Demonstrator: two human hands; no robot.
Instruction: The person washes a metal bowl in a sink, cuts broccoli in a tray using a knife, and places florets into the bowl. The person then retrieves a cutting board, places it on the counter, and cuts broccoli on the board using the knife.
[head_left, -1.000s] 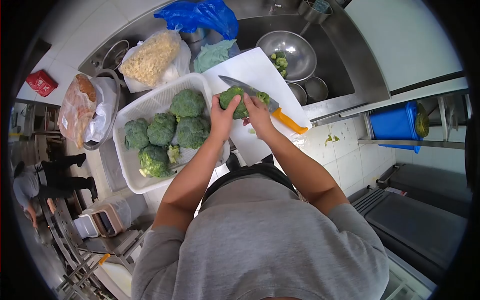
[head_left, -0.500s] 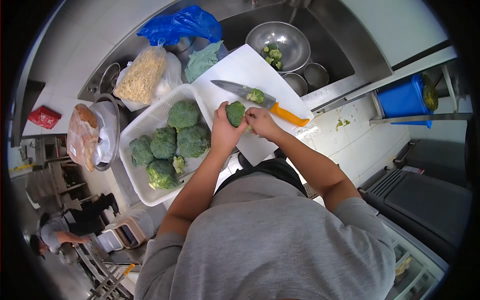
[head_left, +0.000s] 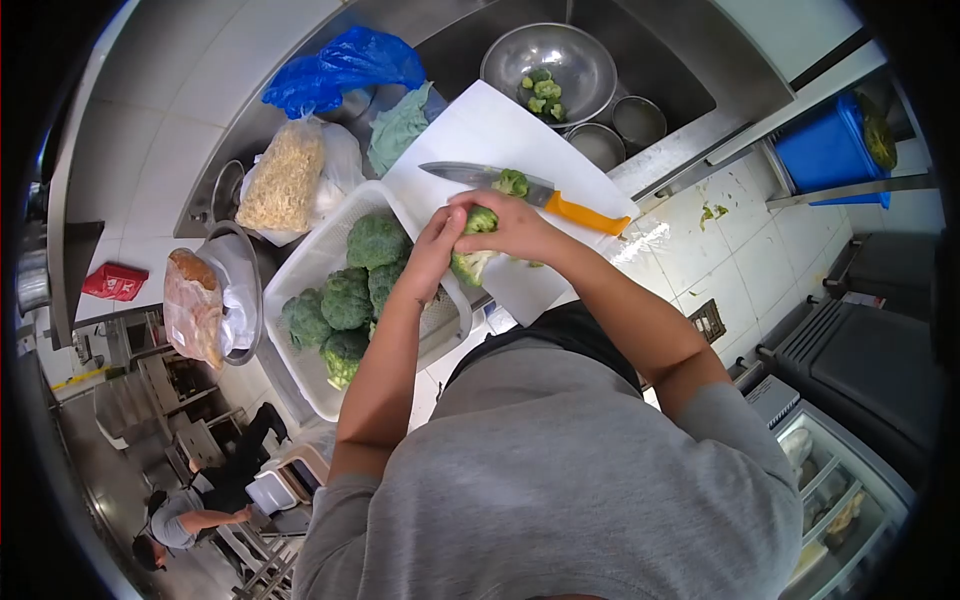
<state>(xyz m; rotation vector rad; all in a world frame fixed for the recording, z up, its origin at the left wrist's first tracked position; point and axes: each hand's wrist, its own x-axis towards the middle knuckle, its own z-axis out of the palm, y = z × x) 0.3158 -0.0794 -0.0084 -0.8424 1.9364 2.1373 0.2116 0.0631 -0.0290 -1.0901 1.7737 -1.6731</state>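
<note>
A head of broccoli (head_left: 470, 265) is between my two hands, its pale stalk side showing below the fingers. My left hand (head_left: 436, 250) wraps around its left side. My right hand (head_left: 515, 228) is closed over its top and right, hiding part of it. Beneath them lies a white cutting board (head_left: 480, 130). On the board rests a knife with an orange handle (head_left: 588, 215), its blade (head_left: 480, 174) pointing left. A small broccoli floret (head_left: 511, 182) sits against the blade.
Left of the board, a white basket (head_left: 455, 330) holds several broccoli heads (head_left: 378, 240). A steel bowl (head_left: 500, 75) with florets (head_left: 543, 95) stands in the sink. Bagged food (head_left: 283, 175) and a blue plastic bag (head_left: 350, 65) lie at the back left. Another person (head_left: 185, 515) is lower left.
My hands have turned the broccoli so its stalk side shows. The right hand has shifted over the top of it. The camera view has moved slightly.
</note>
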